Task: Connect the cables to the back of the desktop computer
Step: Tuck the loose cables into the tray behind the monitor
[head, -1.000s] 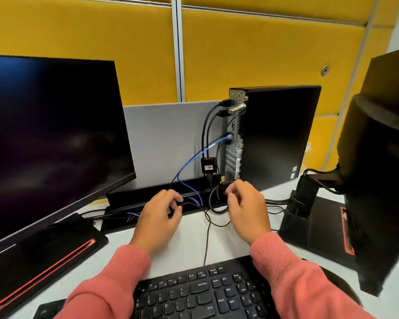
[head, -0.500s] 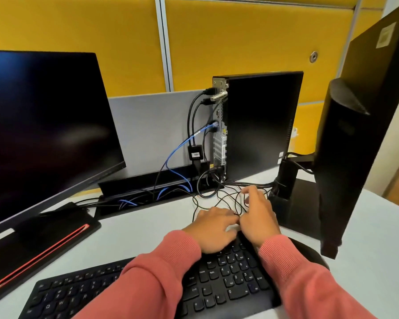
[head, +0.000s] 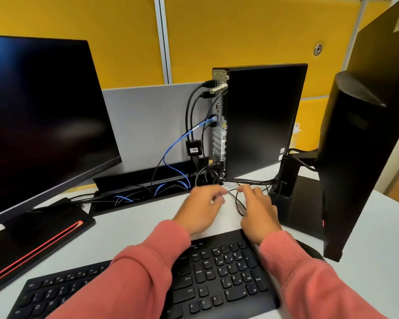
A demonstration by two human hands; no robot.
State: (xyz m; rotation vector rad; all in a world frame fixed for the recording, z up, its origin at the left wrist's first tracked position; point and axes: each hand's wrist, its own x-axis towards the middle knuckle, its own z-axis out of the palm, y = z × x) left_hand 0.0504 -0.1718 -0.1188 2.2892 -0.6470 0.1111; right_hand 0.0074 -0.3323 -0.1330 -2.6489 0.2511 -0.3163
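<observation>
The black desktop computer stands upright at the back of the desk, its rear panel facing left. Two black cables and a blue network cable are plugged into that panel, and a black coil hangs at its foot. My left hand and my right hand hover just in front of the computer's base. A thin black cable runs between their fingertips and loops down onto the desk. Both hands look pinched on it, though the left one is blurred.
A dark monitor on a red-striped base fills the left. Another monitor's back and stand crowd the right. A black keyboard lies under my wrists. A cable tray runs along the grey divider.
Both hands have moved from the keyboard's far edge toward the computer's base and spread apart, drawing the thin cable between them. A second ago they were at the rear panel's foot.
</observation>
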